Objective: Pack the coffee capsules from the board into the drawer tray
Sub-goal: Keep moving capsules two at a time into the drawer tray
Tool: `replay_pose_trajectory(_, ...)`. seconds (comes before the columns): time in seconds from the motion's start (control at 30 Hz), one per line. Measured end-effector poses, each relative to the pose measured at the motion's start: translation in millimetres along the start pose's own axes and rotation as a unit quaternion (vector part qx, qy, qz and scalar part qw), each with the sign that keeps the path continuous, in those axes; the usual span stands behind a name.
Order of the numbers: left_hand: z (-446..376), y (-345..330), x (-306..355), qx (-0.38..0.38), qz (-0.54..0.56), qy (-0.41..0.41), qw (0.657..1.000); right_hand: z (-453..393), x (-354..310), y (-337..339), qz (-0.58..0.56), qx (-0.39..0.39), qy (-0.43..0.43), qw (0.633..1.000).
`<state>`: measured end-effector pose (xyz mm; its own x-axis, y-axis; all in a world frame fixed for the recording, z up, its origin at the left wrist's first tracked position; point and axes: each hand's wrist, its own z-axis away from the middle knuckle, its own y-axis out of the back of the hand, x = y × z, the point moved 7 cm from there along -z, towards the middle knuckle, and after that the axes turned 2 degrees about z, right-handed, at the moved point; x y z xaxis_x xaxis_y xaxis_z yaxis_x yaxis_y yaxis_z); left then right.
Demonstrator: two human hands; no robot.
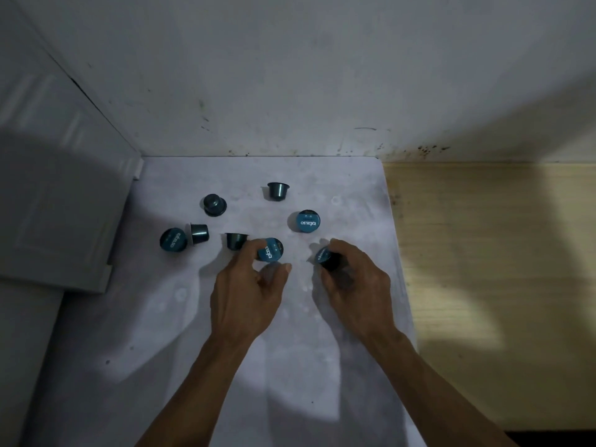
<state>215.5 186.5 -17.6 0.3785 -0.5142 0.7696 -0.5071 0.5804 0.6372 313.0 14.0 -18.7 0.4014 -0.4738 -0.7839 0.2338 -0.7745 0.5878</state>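
Pinched between thumb and fingertips, one teal coffee capsule (270, 250) sits in our left hand (248, 295), its printed foil lid turned up toward us. Our right hand (354, 285) curls round a second capsule (327, 258), lid facing left, the dark cup tucked under the fingers; whether it is lifted or still touching the surface we cannot quite tell in this dim light.

Both hands work over a white board (258, 366) that runs back to a scuffed white wall (290, 75). Six more capsules lie scattered on the board. Just left of our left fingers a capsule on its side (235, 241) nearly touches them. Farther left, another tipped capsule (199, 233) lies beside a lid-up capsule (173, 240), the two almost in contact. Behind these, a capsule standing lid-down (214, 204) shows its dark base. Toward the wall a capsule (278, 191) lies tilted on its side, and a lid-up capsule (308, 221) rests between it and our right hand.

At the left edge stands a white panelled cabinet door (54, 204). To the right of the board lies a pale wooden surface (483, 253), half in shadow.
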Motion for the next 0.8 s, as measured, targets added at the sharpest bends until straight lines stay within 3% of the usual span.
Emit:
replay_pose_trajectory(0.13,1.9,-0.6,-2.6,0.031,-0.012,-0.008,0.999,8.6,7.8,5.4,-0.035,0.077,0.031,0.996)
replay_pose_trajectory(0.47,-2.2,-2.8,-0.2,0.074,-0.023,-0.058,0.995,16.5,23.2,2.0,-0.032,0.142,0.047,0.988)
replay_pose_trajectory(0.8,13.3,42.6,10.3,0.119,0.089,-0.031,0.988,9.5,-21.1,20.1,-0.063,0.070,0.010,0.996)
